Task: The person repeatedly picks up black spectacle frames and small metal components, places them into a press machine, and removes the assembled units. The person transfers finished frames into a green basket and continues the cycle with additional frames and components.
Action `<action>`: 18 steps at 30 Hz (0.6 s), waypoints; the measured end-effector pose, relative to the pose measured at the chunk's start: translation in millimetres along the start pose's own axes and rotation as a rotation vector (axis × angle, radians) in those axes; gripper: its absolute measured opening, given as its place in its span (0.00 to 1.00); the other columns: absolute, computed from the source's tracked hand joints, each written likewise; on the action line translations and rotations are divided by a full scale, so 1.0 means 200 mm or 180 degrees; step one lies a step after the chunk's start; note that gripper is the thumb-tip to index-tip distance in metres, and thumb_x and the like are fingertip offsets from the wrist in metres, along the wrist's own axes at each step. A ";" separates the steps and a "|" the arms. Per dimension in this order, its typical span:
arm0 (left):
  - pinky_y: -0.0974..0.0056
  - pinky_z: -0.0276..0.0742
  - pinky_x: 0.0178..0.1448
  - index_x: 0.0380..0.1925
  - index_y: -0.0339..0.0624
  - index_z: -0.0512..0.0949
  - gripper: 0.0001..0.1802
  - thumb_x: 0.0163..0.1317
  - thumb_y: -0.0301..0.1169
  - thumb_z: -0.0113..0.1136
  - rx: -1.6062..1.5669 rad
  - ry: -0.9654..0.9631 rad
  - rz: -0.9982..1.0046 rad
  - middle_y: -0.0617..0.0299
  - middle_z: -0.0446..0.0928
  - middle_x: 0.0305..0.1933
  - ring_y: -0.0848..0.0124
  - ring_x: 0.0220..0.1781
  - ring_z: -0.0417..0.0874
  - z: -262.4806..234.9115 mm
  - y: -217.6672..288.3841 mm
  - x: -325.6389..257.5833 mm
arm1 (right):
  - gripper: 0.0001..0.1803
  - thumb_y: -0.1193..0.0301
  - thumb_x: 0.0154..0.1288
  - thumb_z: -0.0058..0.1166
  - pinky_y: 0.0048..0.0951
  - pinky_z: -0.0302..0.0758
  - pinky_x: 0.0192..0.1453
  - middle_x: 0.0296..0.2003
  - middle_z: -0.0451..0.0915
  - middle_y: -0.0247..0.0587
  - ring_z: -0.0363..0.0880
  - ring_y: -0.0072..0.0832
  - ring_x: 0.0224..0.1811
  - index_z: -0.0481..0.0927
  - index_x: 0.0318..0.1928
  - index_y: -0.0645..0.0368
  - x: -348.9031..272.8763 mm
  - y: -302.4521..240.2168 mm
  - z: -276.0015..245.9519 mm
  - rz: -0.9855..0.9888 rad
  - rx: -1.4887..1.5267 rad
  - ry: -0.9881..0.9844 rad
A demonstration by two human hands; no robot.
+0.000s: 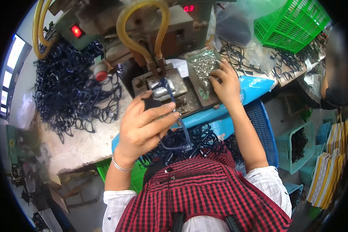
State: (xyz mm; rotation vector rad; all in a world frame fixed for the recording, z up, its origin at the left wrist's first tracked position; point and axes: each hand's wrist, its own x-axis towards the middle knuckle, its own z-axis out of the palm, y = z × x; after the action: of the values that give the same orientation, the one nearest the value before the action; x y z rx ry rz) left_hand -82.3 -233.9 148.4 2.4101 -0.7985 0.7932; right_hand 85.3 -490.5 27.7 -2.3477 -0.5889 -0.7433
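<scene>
1. The place is a workshop: a machine (pixel 179 25) with a yellow hose (pixel 121 25) and lit red switch (pixel 77 31) stands on the bench (pixel 73 150).
2. Dark eyeglass frames (pixel 65 81) lie heaped beside it.
3. Plastic baskets (pixel 285 150) stand nearby.

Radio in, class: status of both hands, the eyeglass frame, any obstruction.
Left hand pinching dark-blue eyeglass frame, one end at silvery metal block. Right hand at small metal parts, grip unclear. No evident obstruction.

Bright window (pixel 15 51), dark fisheye rim
</scene>
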 end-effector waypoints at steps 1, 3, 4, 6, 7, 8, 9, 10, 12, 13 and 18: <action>0.47 0.79 0.63 0.42 0.50 0.89 0.19 0.46 0.29 0.75 0.0022 -0.0040 -0.0036 0.65 0.86 0.50 0.62 0.42 0.85 -0.01 0.00 0.00 | 0.10 0.71 0.53 0.70 0.45 0.73 0.69 0.56 0.82 0.52 0.75 0.49 0.67 0.88 0.37 0.55 0.02 -0.01 0.01 -0.0009 0.0028 0.0021; 0.49 0.78 0.63 0.42 0.49 0.89 0.18 0.47 0.27 0.74 0.0007 0.0016 -0.0117 0.64 0.87 0.49 0.61 0.43 0.85 -0.01 0.01 0.00 | 0.07 0.72 0.54 0.69 0.44 0.75 0.65 0.53 0.84 0.50 0.78 0.48 0.64 0.88 0.36 0.55 0.04 -0.03 0.01 -0.0157 0.0010 0.0128; 0.49 0.78 0.64 0.42 0.49 0.89 0.18 0.48 0.27 0.74 -0.0017 0.0032 -0.0183 0.64 0.87 0.49 0.61 0.44 0.86 0.00 0.03 -0.02 | 0.06 0.73 0.56 0.67 0.45 0.76 0.64 0.51 0.84 0.50 0.79 0.48 0.62 0.88 0.36 0.56 0.04 -0.04 0.01 -0.0138 0.0006 0.0146; 0.51 0.78 0.65 0.44 0.48 0.89 0.17 0.51 0.26 0.70 -0.0015 -0.0281 -0.0672 0.60 0.86 0.50 0.61 0.46 0.86 -0.06 0.10 0.01 | 0.06 0.74 0.59 0.63 0.45 0.78 0.62 0.49 0.86 0.50 0.81 0.47 0.59 0.88 0.37 0.58 0.01 -0.01 0.02 -0.0031 -0.0041 0.0266; 0.51 0.77 0.65 0.45 0.48 0.89 0.17 0.52 0.25 0.69 -0.0105 -0.0437 -0.0808 0.58 0.86 0.51 0.61 0.47 0.86 -0.08 0.14 0.04 | 0.06 0.74 0.60 0.61 0.46 0.78 0.61 0.48 0.86 0.50 0.83 0.47 0.57 0.89 0.37 0.59 -0.02 0.05 0.02 0.0041 -0.0145 0.0405; 0.52 0.75 0.66 0.42 0.47 0.85 0.12 0.58 0.31 0.63 -0.2094 -0.0237 -0.0344 0.56 0.85 0.53 0.60 0.49 0.84 -0.14 0.17 0.02 | 0.07 0.74 0.61 0.60 0.45 0.78 0.61 0.47 0.86 0.50 0.83 0.48 0.55 0.88 0.38 0.60 -0.06 0.11 0.03 0.0139 -0.0080 0.0498; 0.52 0.73 0.66 0.40 0.47 0.82 0.10 0.63 0.37 0.57 -0.3929 -0.0189 0.0012 0.53 0.84 0.55 0.58 0.52 0.83 -0.26 0.25 -0.03 | 0.08 0.75 0.62 0.58 0.45 0.79 0.61 0.47 0.86 0.51 0.84 0.48 0.54 0.88 0.38 0.61 -0.02 0.09 0.08 0.0074 0.0097 0.0501; 0.52 0.73 0.66 0.40 0.46 0.82 0.11 0.64 0.37 0.57 -0.4569 -0.0203 0.0386 0.53 0.84 0.55 0.59 0.52 0.83 -0.29 0.27 -0.08 | 0.08 0.73 0.63 0.58 0.44 0.80 0.59 0.47 0.87 0.50 0.85 0.47 0.52 0.88 0.39 0.59 0.01 0.03 0.12 0.0023 0.0349 0.0599; 0.53 0.74 0.65 0.41 0.45 0.82 0.11 0.64 0.36 0.57 -0.2020 -0.0319 0.0044 0.53 0.84 0.55 0.59 0.53 0.83 -0.25 0.25 -0.06 | 0.07 0.73 0.60 0.61 0.42 0.82 0.55 0.45 0.87 0.48 0.86 0.46 0.48 0.88 0.38 0.58 0.05 -0.08 0.06 0.0224 0.0668 0.0652; 0.53 0.74 0.65 0.42 0.45 0.81 0.11 0.65 0.36 0.57 -0.1057 -0.0410 -0.0191 0.52 0.84 0.55 0.59 0.53 0.83 -0.20 0.25 -0.02 | 0.06 0.73 0.58 0.63 0.42 0.81 0.53 0.43 0.87 0.47 0.85 0.47 0.47 0.88 0.36 0.58 0.08 -0.11 0.01 0.0133 0.0839 0.0659; 0.55 0.76 0.63 0.44 0.42 0.81 0.12 0.67 0.34 0.57 -0.0459 -0.0324 -0.0427 0.52 0.84 0.55 0.60 0.54 0.83 -0.11 0.22 -0.04 | 0.04 0.74 0.57 0.63 0.45 0.77 0.47 0.35 0.84 0.45 0.82 0.47 0.42 0.86 0.35 0.58 0.09 -0.20 -0.05 0.0316 0.1248 0.0900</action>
State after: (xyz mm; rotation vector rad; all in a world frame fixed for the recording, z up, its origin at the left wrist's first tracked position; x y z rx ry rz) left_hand -124.3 -249.6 170.6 2.3609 -0.6985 0.5461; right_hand 72.3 -464.6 61.3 -1.8590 -0.4436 -0.8134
